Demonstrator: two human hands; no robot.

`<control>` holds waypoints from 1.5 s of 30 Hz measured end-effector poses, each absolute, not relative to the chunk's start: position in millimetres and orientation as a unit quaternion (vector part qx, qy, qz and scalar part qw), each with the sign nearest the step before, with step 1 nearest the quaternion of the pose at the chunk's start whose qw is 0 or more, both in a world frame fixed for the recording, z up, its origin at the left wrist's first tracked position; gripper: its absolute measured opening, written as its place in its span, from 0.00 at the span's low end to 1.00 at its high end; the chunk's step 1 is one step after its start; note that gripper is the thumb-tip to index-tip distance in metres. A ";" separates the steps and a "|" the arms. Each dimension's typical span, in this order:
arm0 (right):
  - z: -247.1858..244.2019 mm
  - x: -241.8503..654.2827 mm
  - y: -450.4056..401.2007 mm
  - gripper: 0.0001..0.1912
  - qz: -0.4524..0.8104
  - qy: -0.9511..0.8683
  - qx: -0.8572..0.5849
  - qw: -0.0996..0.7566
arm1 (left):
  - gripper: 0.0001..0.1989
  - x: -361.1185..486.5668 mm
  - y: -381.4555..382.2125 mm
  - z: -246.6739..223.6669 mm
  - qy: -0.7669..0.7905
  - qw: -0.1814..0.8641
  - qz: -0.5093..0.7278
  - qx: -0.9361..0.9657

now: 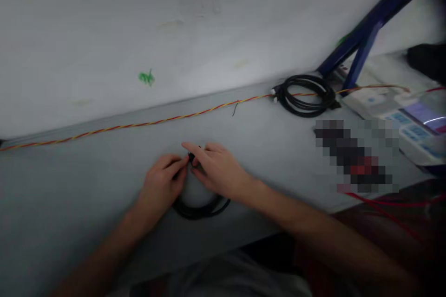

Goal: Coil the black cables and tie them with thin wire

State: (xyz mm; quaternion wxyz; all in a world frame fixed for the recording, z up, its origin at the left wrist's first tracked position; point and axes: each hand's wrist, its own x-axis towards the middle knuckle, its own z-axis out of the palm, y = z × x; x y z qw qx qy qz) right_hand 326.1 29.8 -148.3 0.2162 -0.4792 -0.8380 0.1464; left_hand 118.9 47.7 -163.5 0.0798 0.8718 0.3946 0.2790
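Note:
A coiled black cable (200, 212) lies on the grey tabletop in front of me, its upper part covered by my hands. My left hand (165, 178) grips the cable at the coil's upper left, thumb and fingertips pressed together. My right hand (219, 169) is closed around the upper side of the same coil, its index finger reaching out to the left. Between the two sets of fingertips a small dark bit of the cable shows; its exact shape is too blurred to tell.
A twisted red and yellow wire (153, 123) runs along the wall. Another coiled black cable (306, 113) with white connectors lies at the back right, near a blue metal brace (362, 53). A white device (407, 130), a pixelated area and red cables (383, 202) are on the right.

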 end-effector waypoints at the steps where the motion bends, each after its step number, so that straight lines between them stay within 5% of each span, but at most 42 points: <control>1: -147.5 329.1 30.4 0.31 0.160 -0.841 -0.469 0.217 | 0.10 119.3 48.0 -163.3 0.398 0.087 0.276 0.871; 12: -154.4 326.7 43.5 0.25 0.168 -0.825 -0.455 0.290 | 0.09 118.6 51.5 -161.1 0.386 0.112 0.264 0.877; 18: -155.9 325.5 38.5 0.08 0.099 -0.841 -0.469 0.251 | 0.08 120.5 50.1 -164.3 0.408 0.090 0.284 0.863; 28: -159.2 323.8 27.9 0.09 0.030 -0.869 -0.452 0.202 | 0.05 122.3 45.1 -159.3 0.405 -0.037 0.302 0.862; 39: -151.2 319.3 27.4 0.10 0.004 -0.876 -0.457 0.150 | 0.04 122.3 49.5 -159.1 0.460 0.049 0.268 0.845; 45: -149.0 318.7 29.6 0.09 0.018 -0.876 -0.458 0.151 | 0.15 122.8 54.4 -157.5 0.469 0.075 0.238 0.847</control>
